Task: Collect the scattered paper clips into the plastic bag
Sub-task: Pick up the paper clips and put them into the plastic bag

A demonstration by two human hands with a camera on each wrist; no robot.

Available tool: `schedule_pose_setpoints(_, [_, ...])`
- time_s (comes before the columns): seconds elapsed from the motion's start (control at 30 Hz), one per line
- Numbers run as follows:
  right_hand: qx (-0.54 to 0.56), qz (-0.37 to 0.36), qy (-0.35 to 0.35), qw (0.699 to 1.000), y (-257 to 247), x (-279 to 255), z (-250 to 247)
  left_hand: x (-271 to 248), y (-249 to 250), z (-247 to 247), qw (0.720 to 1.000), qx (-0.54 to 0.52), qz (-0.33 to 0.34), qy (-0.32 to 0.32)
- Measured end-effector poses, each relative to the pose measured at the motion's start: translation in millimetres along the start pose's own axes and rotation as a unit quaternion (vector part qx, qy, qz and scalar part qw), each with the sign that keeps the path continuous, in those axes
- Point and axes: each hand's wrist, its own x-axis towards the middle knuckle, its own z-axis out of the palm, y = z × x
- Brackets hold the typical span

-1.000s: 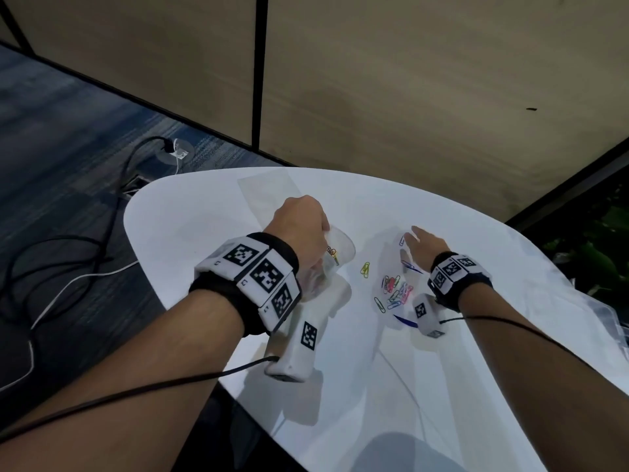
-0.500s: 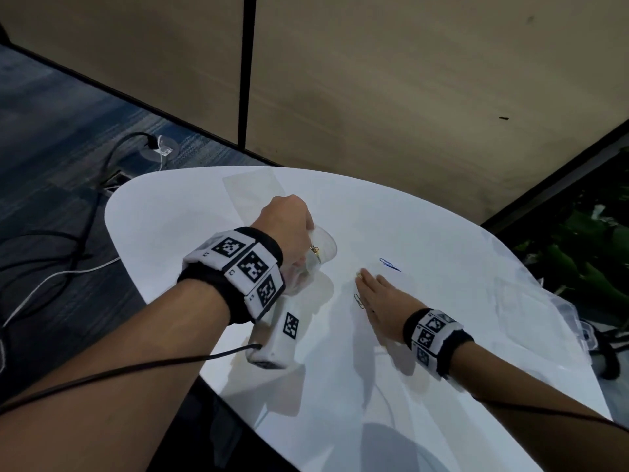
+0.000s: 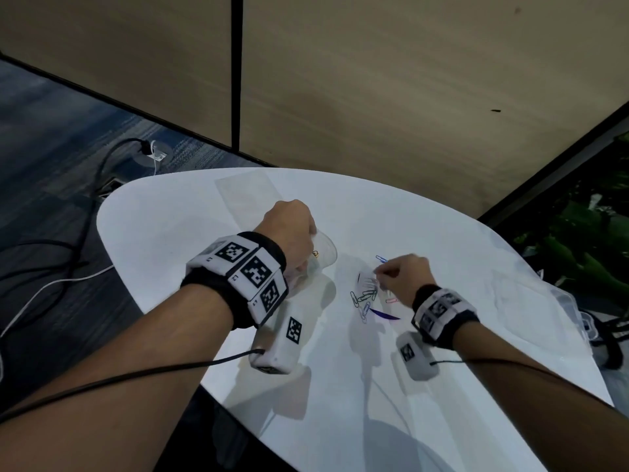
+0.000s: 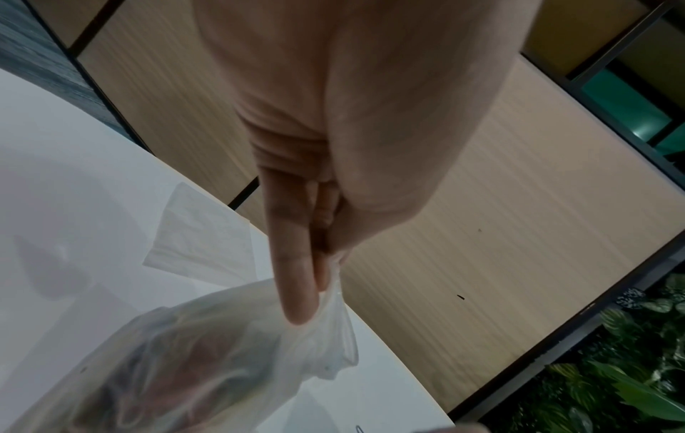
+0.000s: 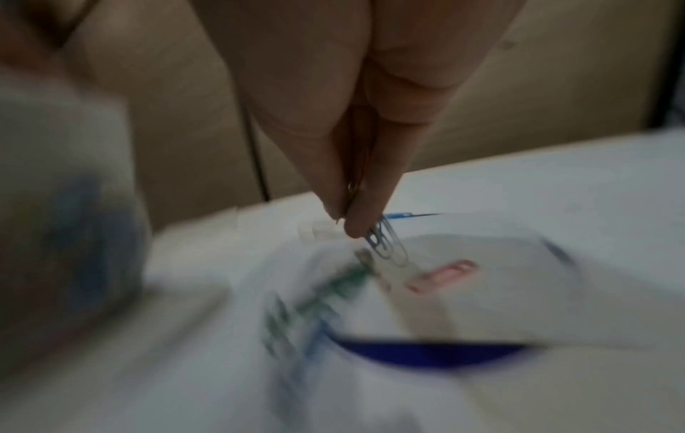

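Note:
My left hand [image 3: 299, 233] grips the rim of a clear plastic bag [image 3: 323, 253] that hangs just above the white table [image 3: 170, 226]. In the left wrist view its fingers [image 4: 296, 293] pinch the bag's [image 4: 222, 366] crumpled edge. To the right, my right hand [image 3: 381, 277] pinches a few bluish paper clips [image 5: 385, 243] between thumb and finger, just above the table. Below it lie several loose paper clips [image 3: 364, 298], a pink clip [image 3: 391, 300] and, farther back, a blue clip [image 3: 382, 258].
A flat clear bag [image 3: 245, 192] lies at the table's far side. A dark blue strip [image 3: 384, 315] lies near the clips. A clear plastic box [image 3: 571, 301] stands at the right edge. Cables run over the floor [image 3: 68, 233] on the left.
My right hand lay flat on the table, sliding over the clips; now its fingers have curled and pinch a few clips. My left hand still holds the bag in the same place.

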Motion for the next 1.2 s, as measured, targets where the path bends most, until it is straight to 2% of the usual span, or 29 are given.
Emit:
schedule_pose_setpoints(0.03, [0.105, 0.038, 0.004, 0.994, -5.0, 1.4, -8.5, -0.5, 2.0, 0.9, 1.000, 0.006, 0.002, -0.003])
schedule_pose_setpoints(0.07, [0.213, 0.063, 0.000, 0.975, -12.7, 1.2, -16.9, -1.1, 3.9, 1.9, 1.000, 0.011, 0.005, -0.005])
schedule_pose_setpoints(0.17, [0.472, 0.070, -0.039, 0.878, -50.4, -9.5, -37.0, -3.0, 10.6, 7.1, 1.000, 0.021, 0.012, -0.007])
schedule_pose_setpoints(0.23, [0.560, 0.072, -0.075, 0.822, -73.5, -19.7, -40.5, -3.3, 14.4, 12.4, 1.000, 0.016, 0.008, -0.012])
schedule_pose_setpoints(0.3, [0.596, 0.074, -0.095, 0.794, -89.1, -29.1, -35.1, -2.2, 17.3, 17.0, 1.000, 0.000, 0.001, -0.018])
schedule_pose_setpoints(0.33, [0.594, 0.072, -0.096, 0.795, -93.0, -32.6, -29.6, -1.1, 18.3, 18.2, 1.000, -0.010, -0.003, -0.019])
schedule_pose_setpoints(0.37, [0.574, 0.066, -0.089, 0.811, -95.0, -35.1, -23.6, -0.2, 18.8, 18.9, 1.000, -0.021, -0.008, -0.021])
schedule_pose_setpoints(0.5, [0.361, -0.011, -0.056, 0.931, -93.8, -40.1, -9.2, 0.6, 18.7, 18.9, 0.998, -0.054, -0.014, -0.028])
schedule_pose_setpoints(0.57, [0.273, -0.052, -0.038, 0.960, -94.8, -40.3, -11.1, -0.3, 18.6, 20.2, 0.998, -0.052, -0.008, -0.025])
schedule_pose_setpoints(0.63, [0.144, -0.137, -0.058, 0.978, -97.0, -39.4, -17.6, -1.2, 18.3, 21.9, 0.998, -0.051, -0.004, -0.025])
schedule_pose_setpoints(0.7, [0.030, -0.200, -0.112, 0.973, -100.6, -38.5, -26.9, -0.9, 17.5, 22.6, 0.998, -0.055, -0.004, -0.028])
schedule_pose_setpoints(0.73, [0.041, -0.198, -0.132, 0.971, -100.5, -35.7, -32.3, -0.3, 16.5, 22.0, 0.998, -0.058, -0.004, -0.026])
schedule_pose_setpoints(0.83, [0.262, -0.095, -0.159, 0.947, -92.1, -16.5, -47.0, 1.5, 10.8, 17.2, 0.997, -0.070, -0.011, -0.014])
schedule_pose_setpoints(0.87, [0.305, -0.065, -0.131, 0.941, -83.4, -6.2, -48.0, 1.6, 8.7, 14.8, 0.997, -0.074, -0.016, -0.013])
schedule_pose_setpoints(0.9, [0.291, -0.045, -0.089, 0.951, -72.1, 4.0, -46.1, 1.3, 6.6, 12.4, 0.996, -0.081, -0.022, -0.016])
schedule_pose_setpoints(0.97, [0.112, -0.021, -0.036, 0.993, -39.9, 23.8, -35.1, -0.3, 3.1, 7.4, 0.994, -0.098, -0.034, -0.027])
schedule_pose_setpoints(1.0, [0.015, -0.004, -0.046, 0.999, -25.0, 27.7, -27.5, -1.4, 1.9, 5.1, 0.994, -0.101, -0.037, -0.030])
schedule_pose_setpoints(1.03, [-0.037, 0.014, -0.074, 0.996, -13.0, 28.5, -17.6, -2.0, 0.6, 3.4, 0.994, -0.101, -0.039, -0.030])
schedule_pose_setpoints(1.1, [-0.041, 0.032, -0.132, 0.990, 0.9, 25.2, 1.9, -1.4, -0.7, 1.9, 0.994, -0.101, -0.043, -0.028])
schedule_pose_setpoints(1.2, [-0.101, -0.029, -0.163, 0.981, -2.3, 13.3, 20.7, 0.5, 0.7, 3.9, 0.994, -0.097, -0.045, -0.027])
